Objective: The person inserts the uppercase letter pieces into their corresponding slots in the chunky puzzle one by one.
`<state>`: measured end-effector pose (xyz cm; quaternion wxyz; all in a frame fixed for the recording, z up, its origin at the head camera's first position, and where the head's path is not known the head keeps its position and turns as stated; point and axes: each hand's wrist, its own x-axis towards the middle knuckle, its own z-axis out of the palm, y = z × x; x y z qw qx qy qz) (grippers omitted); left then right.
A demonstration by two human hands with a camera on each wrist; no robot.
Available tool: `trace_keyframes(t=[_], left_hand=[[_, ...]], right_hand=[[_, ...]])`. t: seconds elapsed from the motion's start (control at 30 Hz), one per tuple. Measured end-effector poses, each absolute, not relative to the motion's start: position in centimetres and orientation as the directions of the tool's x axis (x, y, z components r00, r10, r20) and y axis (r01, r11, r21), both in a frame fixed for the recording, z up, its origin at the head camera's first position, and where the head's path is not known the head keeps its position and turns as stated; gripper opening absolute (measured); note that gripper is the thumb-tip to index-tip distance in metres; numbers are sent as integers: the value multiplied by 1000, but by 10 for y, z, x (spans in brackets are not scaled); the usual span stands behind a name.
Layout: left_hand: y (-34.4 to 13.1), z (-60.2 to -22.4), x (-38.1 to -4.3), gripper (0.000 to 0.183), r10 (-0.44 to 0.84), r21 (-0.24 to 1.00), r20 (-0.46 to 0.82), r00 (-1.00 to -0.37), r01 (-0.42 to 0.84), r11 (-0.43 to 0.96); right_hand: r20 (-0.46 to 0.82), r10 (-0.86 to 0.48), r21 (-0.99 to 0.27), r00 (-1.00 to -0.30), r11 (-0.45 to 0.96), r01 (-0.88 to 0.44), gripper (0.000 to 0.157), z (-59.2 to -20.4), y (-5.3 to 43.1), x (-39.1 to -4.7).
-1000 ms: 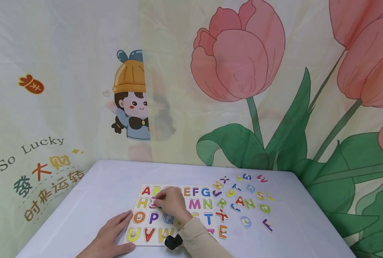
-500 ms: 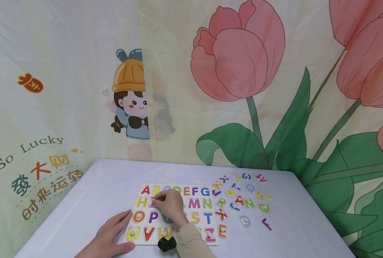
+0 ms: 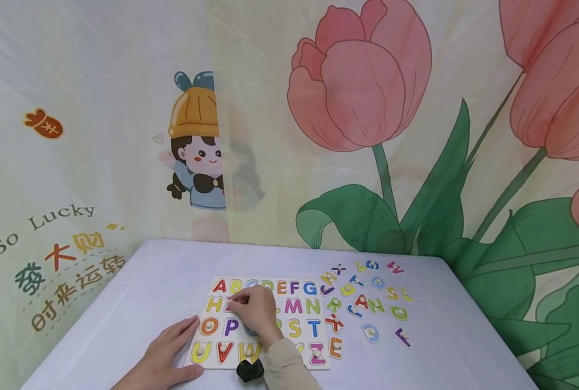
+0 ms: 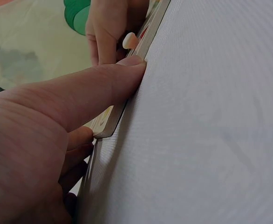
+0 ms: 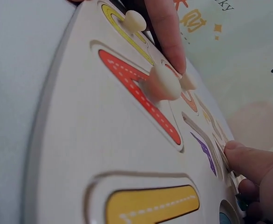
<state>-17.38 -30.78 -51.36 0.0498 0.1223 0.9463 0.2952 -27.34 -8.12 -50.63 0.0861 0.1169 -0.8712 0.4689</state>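
Observation:
A wooden alphabet puzzle board lies on the white table. My right hand is over its second row, thumb and fingertips pinching a pink letter I piece at the spot beside H; the hand covers most of that piece. My left hand rests at the near left corner, thumb along the front edge and fingers by the left side. In the left wrist view, the thumb touches that edge. Knobbed pieces, among them a red V and a yellow U, sit in the board.
Loose letter pieces lie scattered right of the board, including an orange E, a red X and a purple F. A black wrist camera hangs low over the board's front edge. A printed curtain stands behind the table.
My right hand has shifted slightly left and stays over the I spot, its forearm swinging left and uncovering the pink Z. My left hand keeps its place at the corner.

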Motion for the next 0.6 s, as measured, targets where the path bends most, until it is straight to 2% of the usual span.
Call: trace_keyframes(t=[0.23,0.4,0.6], left_hand=[[-308,-513,-174,107,245,574,-32,-969,183,798],[-309,-513,-173,105,265,559,-14,-964,213,801],[-307,-514,-174,106,245,569,-39,-969,180,802]], right_hand=[[299,-125,-757,-946,573,-315,9,-505,-83,-271],[300,-124,-750,-946,582,-314,9,-505,-84,-270],[283,-137,-745,-949,593,-307,9,-504,-82,-268]])
